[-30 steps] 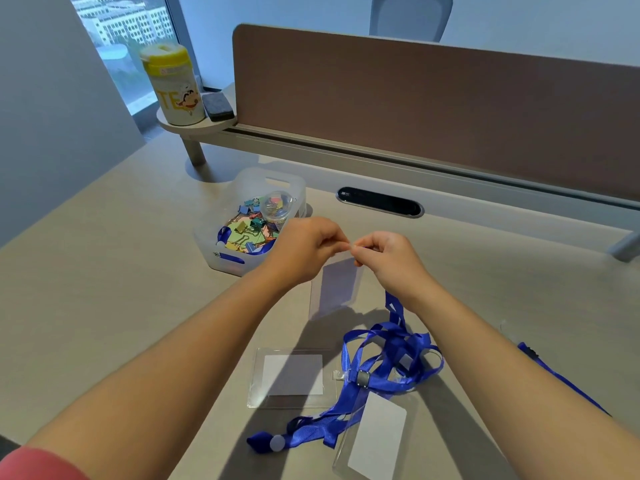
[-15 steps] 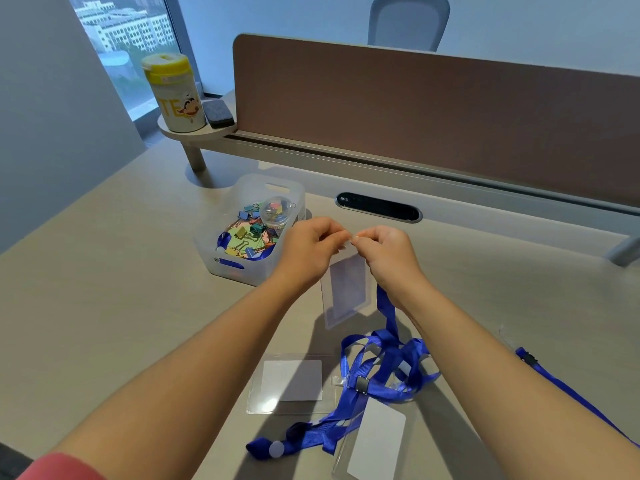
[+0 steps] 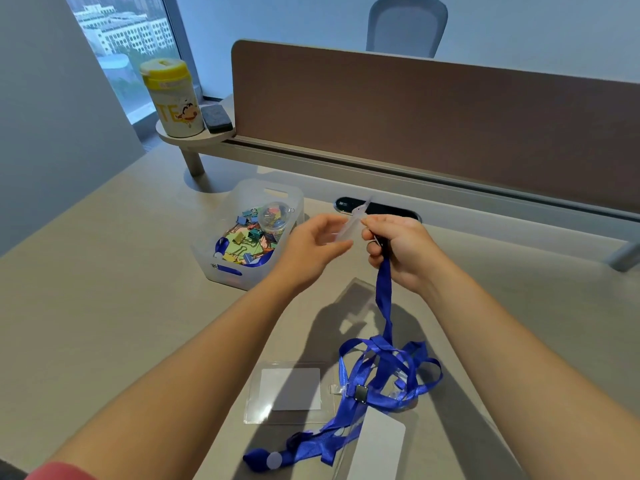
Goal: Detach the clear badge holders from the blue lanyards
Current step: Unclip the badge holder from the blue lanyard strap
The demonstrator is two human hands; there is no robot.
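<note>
The desk carries everything below the 2 raised hands. Nearest under the grip, a clear badge holder seems to lie flat, its outline faint. Lower and toward the person, the tangled blue lanyards pile up, with 1 holder to their left and another under their near end, long axis slanting away from the person. Left of the grip sits a clip bin.

The right hand is clamped on the lanyard's clip end, the strap hanging straight down from it, long axis vertical. The left hand has fingers loosely spread, touching a small clear tab just beside the grip; I cannot tell whether it pinches it.

To do this step well, I judge the right hand should hold the clip steady while the left slides the tab sideways out, not tugging the strap.
</note>
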